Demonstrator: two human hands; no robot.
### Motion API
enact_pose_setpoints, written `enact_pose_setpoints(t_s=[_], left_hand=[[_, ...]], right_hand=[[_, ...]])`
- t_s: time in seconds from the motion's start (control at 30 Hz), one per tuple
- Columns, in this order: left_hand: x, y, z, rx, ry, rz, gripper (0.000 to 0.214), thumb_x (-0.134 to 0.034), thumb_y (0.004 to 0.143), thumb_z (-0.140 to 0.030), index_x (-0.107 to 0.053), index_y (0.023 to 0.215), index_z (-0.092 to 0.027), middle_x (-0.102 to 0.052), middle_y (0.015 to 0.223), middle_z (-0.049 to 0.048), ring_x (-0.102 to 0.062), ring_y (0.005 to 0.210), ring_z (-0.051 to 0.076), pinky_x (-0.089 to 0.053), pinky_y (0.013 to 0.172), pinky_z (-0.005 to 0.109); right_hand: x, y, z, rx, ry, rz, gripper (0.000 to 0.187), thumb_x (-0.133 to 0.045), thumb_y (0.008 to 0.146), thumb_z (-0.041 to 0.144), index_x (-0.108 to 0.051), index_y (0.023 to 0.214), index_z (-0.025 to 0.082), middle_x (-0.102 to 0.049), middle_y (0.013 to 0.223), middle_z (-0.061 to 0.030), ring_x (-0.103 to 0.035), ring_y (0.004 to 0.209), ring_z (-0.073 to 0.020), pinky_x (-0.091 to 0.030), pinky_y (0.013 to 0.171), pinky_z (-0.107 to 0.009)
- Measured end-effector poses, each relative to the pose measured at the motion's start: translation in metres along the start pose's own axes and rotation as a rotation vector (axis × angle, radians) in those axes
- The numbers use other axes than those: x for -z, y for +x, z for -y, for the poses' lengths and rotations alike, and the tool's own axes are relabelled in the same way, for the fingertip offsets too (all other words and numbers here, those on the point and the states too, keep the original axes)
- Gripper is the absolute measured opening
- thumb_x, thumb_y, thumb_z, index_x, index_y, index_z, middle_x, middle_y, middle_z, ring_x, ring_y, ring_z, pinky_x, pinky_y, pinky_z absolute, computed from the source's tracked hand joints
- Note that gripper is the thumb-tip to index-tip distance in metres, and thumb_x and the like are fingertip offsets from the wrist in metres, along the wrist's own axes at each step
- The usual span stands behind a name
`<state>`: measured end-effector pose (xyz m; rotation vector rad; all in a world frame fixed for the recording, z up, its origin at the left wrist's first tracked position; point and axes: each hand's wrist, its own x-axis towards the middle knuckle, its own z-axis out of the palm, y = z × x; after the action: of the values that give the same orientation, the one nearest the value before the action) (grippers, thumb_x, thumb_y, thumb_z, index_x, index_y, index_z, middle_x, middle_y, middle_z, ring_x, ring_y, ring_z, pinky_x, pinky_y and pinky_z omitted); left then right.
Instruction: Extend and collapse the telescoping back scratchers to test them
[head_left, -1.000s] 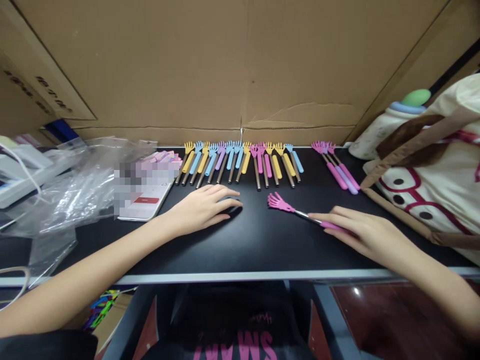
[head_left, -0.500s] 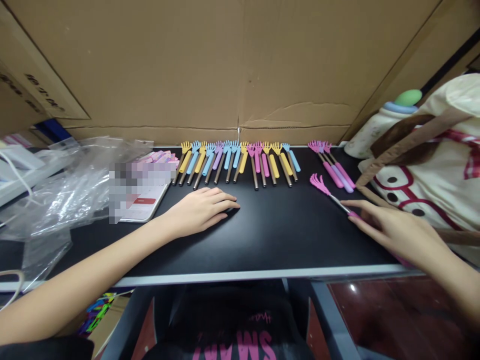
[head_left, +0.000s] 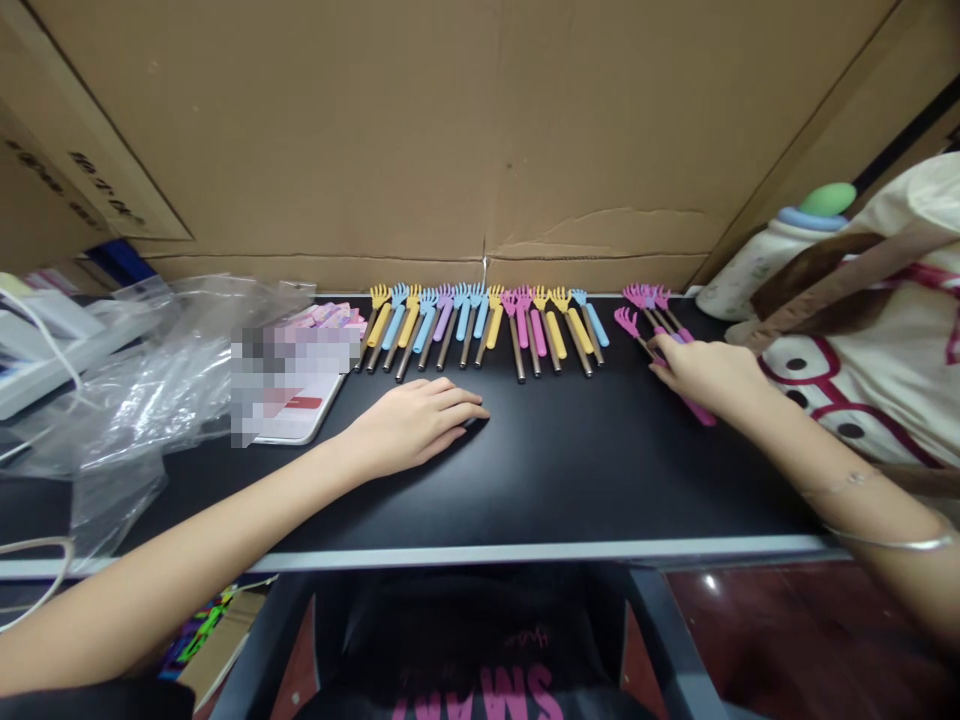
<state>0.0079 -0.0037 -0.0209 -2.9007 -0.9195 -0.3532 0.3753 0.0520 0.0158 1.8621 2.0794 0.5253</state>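
Observation:
My left hand (head_left: 420, 425) lies palm down on the black table, fingers stretched out and holding nothing, just below the row of back scratchers. With fingers closed, my right hand (head_left: 709, 372) grips a pink back scratcher (head_left: 627, 322); its claw points up and left, and the hand hides part of the shaft. Right beside it, several pink and purple back scratchers (head_left: 660, 298) lie in a small group, their handles partly covered by the hand. Yellow, blue, purple and pink back scratchers (head_left: 491, 320) form a row along the cardboard, claws toward the back.
A phone (head_left: 296, 425) and crumpled clear plastic bags (head_left: 172, 370) lie on the left. A bottle with a green top (head_left: 772, 250) and a cloth bag (head_left: 892, 340) stand at the right. Cardboard (head_left: 337, 130) walls off the back; the table's pale front edge (head_left: 480, 553) is nearest me.
My right hand has moved up and left with the pink back scratcher, bringing it beside the small group on the right. My left hand stays resting on the table.

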Motion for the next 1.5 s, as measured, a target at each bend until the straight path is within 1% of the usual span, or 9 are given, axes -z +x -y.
enact_pose_setpoints(t_s=[0.13, 0.23, 0.4, 0.6, 0.73, 0.9, 1.17, 1.37, 1.5], left_hand=[[0.0, 0.0, 0.0, 0.002, -0.008, -0.005, 0.031, -0.038, 0.097, -0.026, -0.055, 0.122, -0.021, -0.059, 0.123, 0.005, -0.054, 0.109, 0.018, -0.044, 0.094, 0.033], [0.0, 0.001, 0.0, 0.004, -0.005, 0.001, 0.031, -0.038, 0.097, -0.026, -0.055, 0.122, -0.022, -0.059, 0.123, 0.0044, -0.054, 0.108, 0.018, -0.044, 0.093, 0.032], [-0.001, 0.001, -0.001, 0.011, -0.007, 0.002, 0.029, -0.037, 0.097, -0.025, -0.054, 0.121, -0.021, -0.059, 0.122, 0.0042, -0.054, 0.108, 0.018, -0.044, 0.092, 0.032], [0.0, 0.002, -0.002, 0.011, -0.013, 0.002, 0.029, -0.038, 0.096, -0.025, -0.054, 0.12, -0.021, -0.059, 0.121, 0.004, -0.054, 0.108, 0.018, -0.044, 0.092, 0.032], [-0.001, 0.002, -0.002, 0.019, -0.012, 0.008, 0.029, -0.038, 0.096, -0.024, -0.054, 0.12, -0.021, -0.059, 0.122, 0.0039, -0.053, 0.108, 0.018, -0.044, 0.092, 0.032], [-0.002, 0.002, -0.002, 0.018, -0.014, 0.008, 0.03, -0.037, 0.097, -0.025, -0.053, 0.121, -0.02, -0.058, 0.122, 0.0041, -0.053, 0.108, 0.018, -0.043, 0.093, 0.032], [-0.002, 0.002, 0.0, 0.019, -0.017, 0.015, 0.03, -0.037, 0.097, -0.026, -0.052, 0.122, -0.021, -0.058, 0.122, 0.0036, -0.053, 0.108, 0.018, -0.044, 0.092, 0.033], [-0.003, 0.002, 0.0, 0.008, -0.023, 0.011, 0.03, -0.037, 0.097, -0.026, -0.053, 0.122, -0.021, -0.057, 0.122, 0.005, -0.053, 0.108, 0.018, -0.044, 0.092, 0.032], [-0.002, 0.002, -0.001, 0.011, -0.022, 0.012, 0.03, -0.035, 0.097, -0.025, -0.052, 0.121, -0.02, -0.057, 0.121, 0.0052, -0.052, 0.107, 0.019, -0.044, 0.091, 0.033]], right_hand=[[-0.001, 0.019, -0.001, 0.02, 0.009, -0.019, 0.041, -0.029, 0.094, 0.036, -0.053, 0.113, 0.01, -0.067, 0.089, -0.0231, -0.065, 0.077, -0.0286, -0.034, 0.057, -0.03], [-0.003, 0.03, -0.001, 0.03, 0.009, -0.039, 0.041, -0.027, 0.095, 0.033, -0.051, 0.116, 0.008, -0.066, 0.091, -0.0238, -0.065, 0.081, -0.0285, -0.037, 0.06, -0.031], [-0.013, 0.051, 0.004, -0.034, -0.008, -0.064, 0.038, -0.033, 0.092, 0.027, -0.051, 0.117, 0.005, -0.066, 0.094, -0.0245, -0.064, 0.089, -0.0318, -0.042, 0.066, -0.035], [-0.02, 0.068, 0.007, -0.047, 0.002, -0.054, 0.042, -0.032, 0.093, 0.027, -0.05, 0.121, 0.003, -0.066, 0.093, -0.0244, -0.063, 0.091, -0.0328, -0.042, 0.068, -0.037], [-0.02, 0.072, 0.007, -0.069, 0.011, -0.028, 0.042, -0.032, 0.093, 0.028, -0.05, 0.121, 0.003, -0.066, 0.091, -0.0236, -0.063, 0.09, -0.0325, -0.042, 0.066, -0.035], [-0.02, 0.072, 0.007, -0.109, 0.015, -0.014, 0.041, -0.033, 0.092, 0.028, -0.05, 0.122, 0.005, -0.066, 0.095, -0.0224, -0.064, 0.089, -0.0303, -0.041, 0.066, -0.033], [-0.021, 0.069, 0.006, -0.128, 0.022, -0.024, 0.042, -0.036, 0.091, 0.029, -0.051, 0.122, 0.004, -0.066, 0.093, -0.0243, -0.063, 0.092, -0.0323, -0.041, 0.065, -0.034], [-0.02, 0.07, 0.007, -0.139, 0.027, -0.03, 0.043, -0.035, 0.092, 0.031, -0.052, 0.12, 0.004, -0.066, 0.092, -0.0238, -0.063, 0.091, -0.0319, -0.04, 0.065, -0.033], [-0.019, 0.069, 0.008, -0.143, 0.029, -0.048, 0.042, -0.033, 0.093, 0.031, -0.055, 0.117, 0.006, -0.067, 0.091, -0.022, -0.063, 0.089, -0.0297, -0.04, 0.066, -0.033]])
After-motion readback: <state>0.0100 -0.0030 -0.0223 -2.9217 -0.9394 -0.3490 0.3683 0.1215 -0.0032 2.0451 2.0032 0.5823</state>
